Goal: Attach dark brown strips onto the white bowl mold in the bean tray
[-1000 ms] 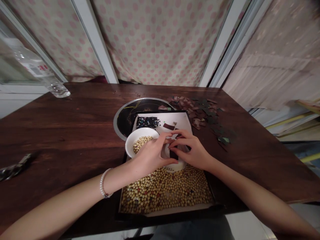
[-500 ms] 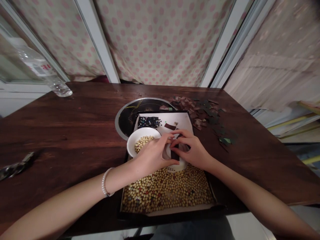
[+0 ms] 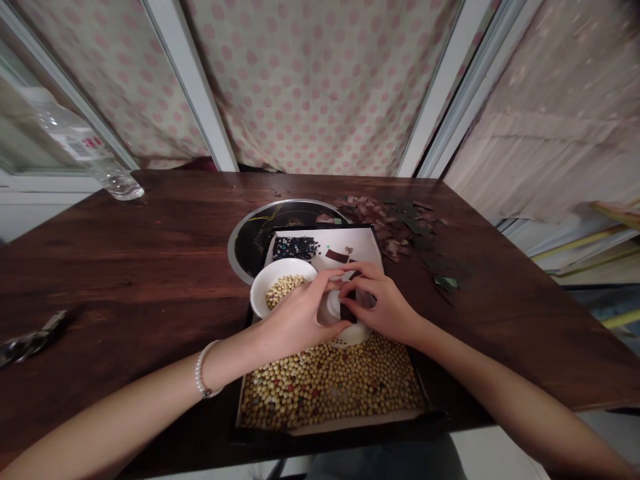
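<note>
**Hands at work:** we're looking at both hands close together, bent over one small job at the middle of the black tray (image 3: 320,228).

**Left hand:** the left hand (image 3: 295,321) is curled, not spread, its fingers wrapped over a white rounded piece (image 3: 329,308); a pearl bracelet (image 3: 203,370) sits at the wrist.

**Right hand:** the right hand (image 3: 383,310) comes in from the other side, fingers bent and closed on a dark brown strip (image 3: 348,312).

**Held work:** the strip lies against the white rounded piece, right between the hands. Fingers hide much of both, so we can't tell exactly how they join.

**Step in hand:** we'd call this fitting the strip to the white piece, with both hands occupied.

**Within reach:** just beside the left hand is a white bowl (image 3: 280,267) holding soybeans. Past the fingertips, a second brown strip (image 3: 336,255) and a patch of dark beads (image 3: 295,248) lie on white paper (image 3: 357,243).

**Tray:** loose soybeans (image 3: 325,390) with some coloured beads among them fill the near end.

**Around the tray:** brown scraps (image 3: 395,227) and green scraps (image 3: 445,283) lie on the wooden table (image 3: 125,280), with a clear plastic bottle (image 3: 85,150) at the far left corner.
</note>
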Motion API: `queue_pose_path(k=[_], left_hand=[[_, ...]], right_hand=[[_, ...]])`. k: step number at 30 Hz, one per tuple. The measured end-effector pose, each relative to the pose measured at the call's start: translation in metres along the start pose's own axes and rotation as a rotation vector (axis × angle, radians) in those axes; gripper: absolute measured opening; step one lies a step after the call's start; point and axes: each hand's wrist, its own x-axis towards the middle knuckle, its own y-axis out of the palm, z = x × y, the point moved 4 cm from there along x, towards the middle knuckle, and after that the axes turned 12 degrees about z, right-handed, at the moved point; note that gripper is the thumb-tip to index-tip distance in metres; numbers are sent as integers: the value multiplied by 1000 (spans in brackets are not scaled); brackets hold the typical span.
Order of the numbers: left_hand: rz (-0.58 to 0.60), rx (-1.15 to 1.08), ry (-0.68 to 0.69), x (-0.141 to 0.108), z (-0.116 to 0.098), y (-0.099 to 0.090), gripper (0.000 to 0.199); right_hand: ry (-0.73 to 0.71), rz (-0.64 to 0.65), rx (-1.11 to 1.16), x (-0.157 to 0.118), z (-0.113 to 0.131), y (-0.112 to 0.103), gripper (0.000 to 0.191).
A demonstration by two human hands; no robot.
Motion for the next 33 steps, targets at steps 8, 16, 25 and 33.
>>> queue_pose_path(k=[8,16,25,33], left_hand=[[-41,38,-9,-1,1,3,54],[-2,79,-12,-1,4,4,49],[-2,89,-31,-1,5,6,51],[-4,85,-44,0,5,6,55]], right_hand=[[33,-35,-73,-3,-2,-5,10],[-15,148,-89,-2,2,-1,10],[15,94,-94,-4,2,-4,13],[32,58,-99,-3,1,-5,13]])
